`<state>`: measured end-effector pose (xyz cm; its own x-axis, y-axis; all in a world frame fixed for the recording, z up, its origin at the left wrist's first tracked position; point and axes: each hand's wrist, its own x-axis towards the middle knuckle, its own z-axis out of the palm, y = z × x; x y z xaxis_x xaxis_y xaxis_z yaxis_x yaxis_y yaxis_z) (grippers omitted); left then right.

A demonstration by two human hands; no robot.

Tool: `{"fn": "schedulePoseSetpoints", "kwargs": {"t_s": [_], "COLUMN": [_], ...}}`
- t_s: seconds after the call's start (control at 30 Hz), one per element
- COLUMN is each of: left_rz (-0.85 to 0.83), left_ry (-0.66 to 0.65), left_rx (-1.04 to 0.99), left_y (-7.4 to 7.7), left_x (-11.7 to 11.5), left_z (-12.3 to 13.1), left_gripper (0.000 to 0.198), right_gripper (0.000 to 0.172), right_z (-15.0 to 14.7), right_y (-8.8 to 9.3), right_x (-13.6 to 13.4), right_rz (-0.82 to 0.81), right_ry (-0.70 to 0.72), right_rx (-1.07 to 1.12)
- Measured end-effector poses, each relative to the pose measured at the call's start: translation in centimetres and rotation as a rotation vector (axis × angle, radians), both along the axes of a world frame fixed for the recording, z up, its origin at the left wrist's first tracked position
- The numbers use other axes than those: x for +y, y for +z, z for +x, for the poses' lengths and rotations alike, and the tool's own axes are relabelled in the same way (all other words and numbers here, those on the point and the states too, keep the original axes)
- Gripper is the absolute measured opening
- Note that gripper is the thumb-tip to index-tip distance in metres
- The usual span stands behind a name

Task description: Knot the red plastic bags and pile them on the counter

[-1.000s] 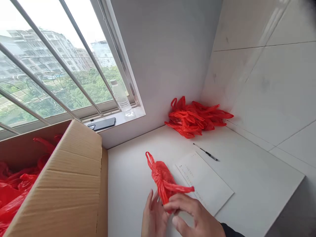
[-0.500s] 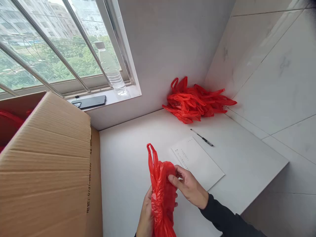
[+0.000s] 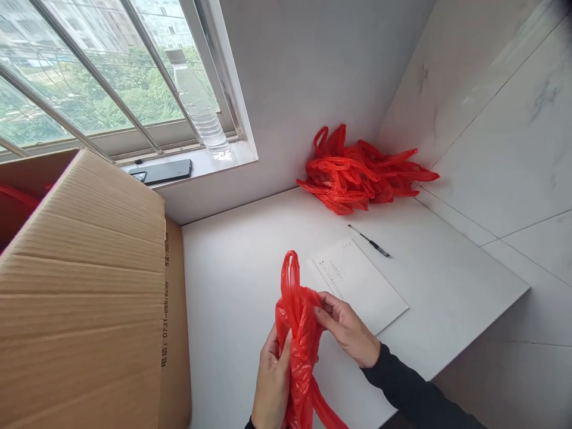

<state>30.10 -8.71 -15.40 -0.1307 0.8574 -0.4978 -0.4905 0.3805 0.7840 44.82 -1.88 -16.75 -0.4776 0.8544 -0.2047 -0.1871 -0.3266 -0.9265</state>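
A red plastic bag (image 3: pixel 302 345) is held up between both hands above the white table, its looped handles pointing away from me and its lower end running out of the bottom of the view. My left hand (image 3: pixel 273 372) is closed round its left side, thumb on the front. On the right edge, my right hand (image 3: pixel 346 328) pinches the plastic between thumb and fingers. Whatever the bag wraps, if anything, is hidden. A sheet of paper (image 3: pixel 366 292) with printing lies just beyond my right hand, with a black pen (image 3: pixel 370 241) past it.
Several red plastic bags (image 3: pixel 353 176) lie heaped in the far corner of the white table (image 3: pixel 232 268). At left stands an open cardboard box (image 3: pixel 89 298) with red plastic inside. A water bottle (image 3: pixel 199 104) and a phone (image 3: pixel 163 172) rest on the windowsill.
The bag has turned in my hands and its handle loops have swung right. My left thumb now shows on its front. The view has shifted slightly.
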Motion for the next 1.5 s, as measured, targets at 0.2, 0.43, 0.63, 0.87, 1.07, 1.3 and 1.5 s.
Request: {"fn": "schedulePoseSetpoints", "kwargs": {"t_s": [0.2, 0.43, 0.63, 0.87, 1.07, 1.3, 1.5], "left_rz": [0.019, -0.073, -0.013, 0.016, -0.063, 0.01, 0.032], "left_ry": [0.145, 0.197, 0.144, 0.143, 0.083, 0.102, -0.027], "left_rx": [-0.031, -0.118, -0.042, 0.048, -0.088, 0.211, 0.289], "left_y": [-0.6, -1.3, 0.6, 1.1, 0.8, 1.3, 1.2], "left_x": [-0.3, -0.9, -1.1, -1.1, -1.2, -0.4, -0.5], "left_z": [-0.2, -0.4, 0.2, 0.3, 0.5, 0.1, 0.3], "left_gripper": [0.06, 0.063, 0.065, 0.066, 0.058, 0.049, 0.05], "right_gripper": [0.033, 0.03, 0.03, 0.035, 0.03, 0.044, 0.06], "right_z": [-0.1, -0.6, -0.3, 0.1, 0.1, 0.6, 0.3], "right_y": [-0.7, -0.6, -0.4, 0.1, -0.5, -0.4, -0.1], "right_x": [-0.8, -1.2, -1.2, -1.4, -1.0, -1.2, -1.7], "right_rz": [-0.024, -0.016, -0.048, 0.037, 0.0, -0.117, -0.077], "right_ry": [0.126, 0.05, 0.004, 0.099, -0.017, 0.005, 0.06], "right_rx": [-0.012, 0.024, 0.072, 0.054, 0.07, 0.052, 0.006]}}
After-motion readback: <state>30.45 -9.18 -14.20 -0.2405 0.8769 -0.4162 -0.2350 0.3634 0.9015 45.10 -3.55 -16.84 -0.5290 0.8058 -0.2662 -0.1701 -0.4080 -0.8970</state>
